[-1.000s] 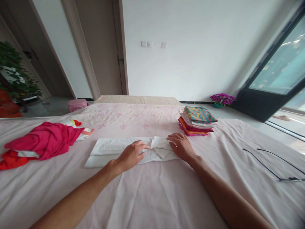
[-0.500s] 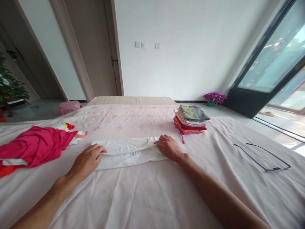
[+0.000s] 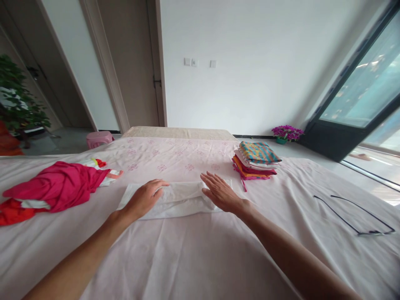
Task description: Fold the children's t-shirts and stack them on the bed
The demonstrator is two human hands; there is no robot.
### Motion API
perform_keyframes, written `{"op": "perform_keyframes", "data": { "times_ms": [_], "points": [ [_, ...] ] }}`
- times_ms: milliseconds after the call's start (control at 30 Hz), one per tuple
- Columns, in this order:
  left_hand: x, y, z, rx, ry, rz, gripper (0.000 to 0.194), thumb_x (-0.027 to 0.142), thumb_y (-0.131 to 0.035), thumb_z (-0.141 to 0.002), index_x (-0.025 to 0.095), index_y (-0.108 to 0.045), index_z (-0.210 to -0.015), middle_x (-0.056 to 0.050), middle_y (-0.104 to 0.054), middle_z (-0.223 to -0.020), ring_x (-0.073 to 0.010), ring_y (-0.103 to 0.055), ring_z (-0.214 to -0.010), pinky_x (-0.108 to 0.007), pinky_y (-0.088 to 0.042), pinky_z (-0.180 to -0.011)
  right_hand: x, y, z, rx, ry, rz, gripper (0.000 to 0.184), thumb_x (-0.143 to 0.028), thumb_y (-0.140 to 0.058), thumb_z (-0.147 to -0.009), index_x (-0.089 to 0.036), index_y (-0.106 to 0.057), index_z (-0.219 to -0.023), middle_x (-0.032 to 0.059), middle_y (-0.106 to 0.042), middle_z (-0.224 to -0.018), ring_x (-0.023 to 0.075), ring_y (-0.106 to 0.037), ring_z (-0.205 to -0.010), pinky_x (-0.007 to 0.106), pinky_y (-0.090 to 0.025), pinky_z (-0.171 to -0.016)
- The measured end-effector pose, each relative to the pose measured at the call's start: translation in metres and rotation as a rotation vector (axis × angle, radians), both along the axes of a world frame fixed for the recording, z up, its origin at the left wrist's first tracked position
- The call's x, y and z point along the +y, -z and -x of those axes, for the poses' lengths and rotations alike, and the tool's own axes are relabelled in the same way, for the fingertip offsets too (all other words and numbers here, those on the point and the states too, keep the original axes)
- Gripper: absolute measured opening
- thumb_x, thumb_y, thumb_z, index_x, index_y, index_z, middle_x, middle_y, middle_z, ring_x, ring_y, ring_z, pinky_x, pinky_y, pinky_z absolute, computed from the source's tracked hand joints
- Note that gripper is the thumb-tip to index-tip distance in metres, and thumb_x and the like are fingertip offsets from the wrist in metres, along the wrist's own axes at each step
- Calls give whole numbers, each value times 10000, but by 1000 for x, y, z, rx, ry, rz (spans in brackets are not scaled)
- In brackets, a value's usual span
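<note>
- Pale pink sheet spreads beneath a folded white cloth.
- Left hand and right hand lie over the cloth, each grip open.
- Folded stack sits beyond the right hand.

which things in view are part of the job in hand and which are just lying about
In the job:
- white cloth, under both hands
- probably the folded stack and crumpled heap

Just lying about:
- glasses
- pink stool
- purple flowers
</note>
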State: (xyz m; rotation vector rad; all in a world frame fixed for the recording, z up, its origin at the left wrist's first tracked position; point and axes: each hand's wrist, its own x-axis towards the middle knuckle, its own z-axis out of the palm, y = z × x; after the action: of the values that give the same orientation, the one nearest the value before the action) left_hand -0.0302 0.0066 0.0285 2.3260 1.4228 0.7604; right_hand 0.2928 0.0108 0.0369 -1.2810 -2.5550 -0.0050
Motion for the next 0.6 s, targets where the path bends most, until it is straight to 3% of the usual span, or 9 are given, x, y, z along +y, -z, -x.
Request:
{"op": "perform_keyframes", "data": {
  "times_ms": [67,167,367,600],
  "points": [
    [3,6,-18,99,91,-56,452,353,-374,-966,205,-600,-1328,-77,-564,-1432,-226,-447,-1383,-402,-330,-1169,1,8,11,-77,-38,31,615,-473,-250,-1045,-123,-292,-1548,125,-294,-1599,268,-199,-1499,492,-205,-1211],
    [4,22,-31,277,174,-86,486,405,-379,-988,262,-497,-1438,-79,-401,-1563,-261,-291,-1478,-481,-256,-1204,1,26,19,-150,-72,86,657,-504,-241,-1040,-111,-227,-1567,137,-235,-1613,269,-177,-1503,494,-186,-1221],
    [-4,43,-20,435,214,-104,569,497,-342,-999,335,-284,-1541,-47,-234,-1637,-239,-195,-1511,-473,-180,-1223,1,44,11,-146,-93,66,655,-531,-226,-1035,-197,-143,-1592,98,-209,-1623,241,-177,-1504,469,-205,-1222],
    [-20,50,20,462,-40,-107,573,534,-346,-980,332,-354,-1517,-78,-309,-1610,-299,-239,-1493,-543,-193,-1191,3,49,-14,-185,82,65,701,-579,-189,-1021,-168,-155,-1588,118,-209,-1622,257,-154,-1508,501,-165,-1223]
  ]
}}
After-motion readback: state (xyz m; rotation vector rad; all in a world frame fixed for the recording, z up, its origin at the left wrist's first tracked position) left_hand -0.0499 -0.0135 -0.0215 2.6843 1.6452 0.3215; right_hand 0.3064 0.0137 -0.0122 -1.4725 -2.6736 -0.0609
